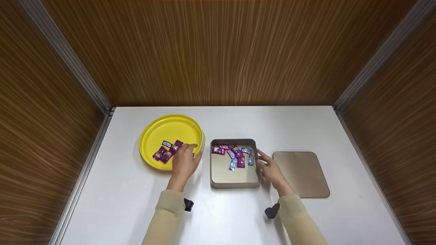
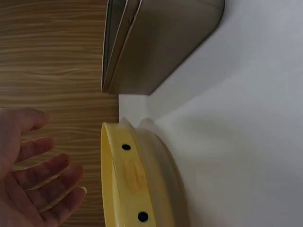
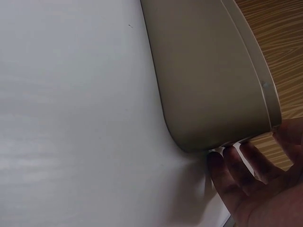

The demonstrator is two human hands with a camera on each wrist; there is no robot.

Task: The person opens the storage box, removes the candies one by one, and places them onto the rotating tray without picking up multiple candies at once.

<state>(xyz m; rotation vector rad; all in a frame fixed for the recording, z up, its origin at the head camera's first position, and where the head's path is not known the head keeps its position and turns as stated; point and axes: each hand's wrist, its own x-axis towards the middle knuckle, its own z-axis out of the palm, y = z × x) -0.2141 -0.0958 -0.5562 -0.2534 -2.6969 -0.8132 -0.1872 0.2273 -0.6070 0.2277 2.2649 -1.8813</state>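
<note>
My left hand (image 1: pixel 184 161) is over the front right part of a round yellow tray (image 1: pixel 170 124). Its fingers are loosely spread in the left wrist view, with nothing between them. Purple-wrapped candies (image 1: pixel 175 147) and a smaller blue-and-white one (image 1: pixel 167 144) lie in the tray beside that hand. A square metal tin (image 1: pixel 221 177) holds several purple candies (image 1: pixel 240 160) and small blue-wrapped ones (image 1: pixel 233 164). Along the tin's right side rests my right hand (image 1: pixel 272 170), with extended fingertips (image 3: pixel 220 163) at its wall.
A flat metal lid (image 1: pixel 301 175) lies on the white table (image 1: pixel 231 217), right of the tin and partly behind the right wrist. Wood-patterned panels (image 1: pixel 221 51) enclose the table at the back and both sides.
</note>
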